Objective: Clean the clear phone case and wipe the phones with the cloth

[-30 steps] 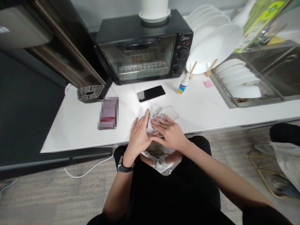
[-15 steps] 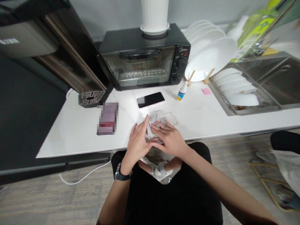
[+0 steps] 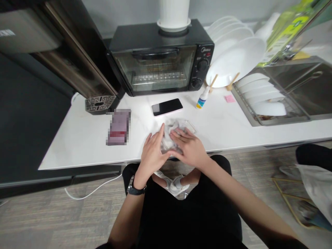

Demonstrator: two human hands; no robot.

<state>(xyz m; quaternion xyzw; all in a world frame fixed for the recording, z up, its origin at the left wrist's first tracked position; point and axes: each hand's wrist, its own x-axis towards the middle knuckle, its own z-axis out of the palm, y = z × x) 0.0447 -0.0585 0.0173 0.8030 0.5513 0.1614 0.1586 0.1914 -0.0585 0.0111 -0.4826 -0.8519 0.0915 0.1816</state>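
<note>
A crumpled light grey cloth (image 3: 168,141) lies under my hands near the counter's front edge, blurred at its folds. My right hand (image 3: 191,147) presses on it from the right with fingers together and bent over it. At the cloth's left side is my left hand (image 3: 153,148), its fingers stretched out and apart, the thumb side against the cloth. The rounded corner of a clear phone case (image 3: 192,125) shows past my right fingers; cloth and hands hide the rest. Just behind them a dark-screened phone (image 3: 167,107) lies flat, with a small spray bottle (image 3: 202,98) standing to its right.
A toaster oven (image 3: 160,69) stands at the back, a tall drinks machine (image 3: 100,103) at left. A blurred-out purple item (image 3: 118,126) lies on the white counter (image 3: 77,145). Racked plates (image 3: 233,65), a pink sticky note (image 3: 229,99) and a sink (image 3: 316,100) are at right.
My right fingers have shifted slightly over the cloth, which has changed its folds. The whole view has moved a little; the phone and bottle lie as before.
</note>
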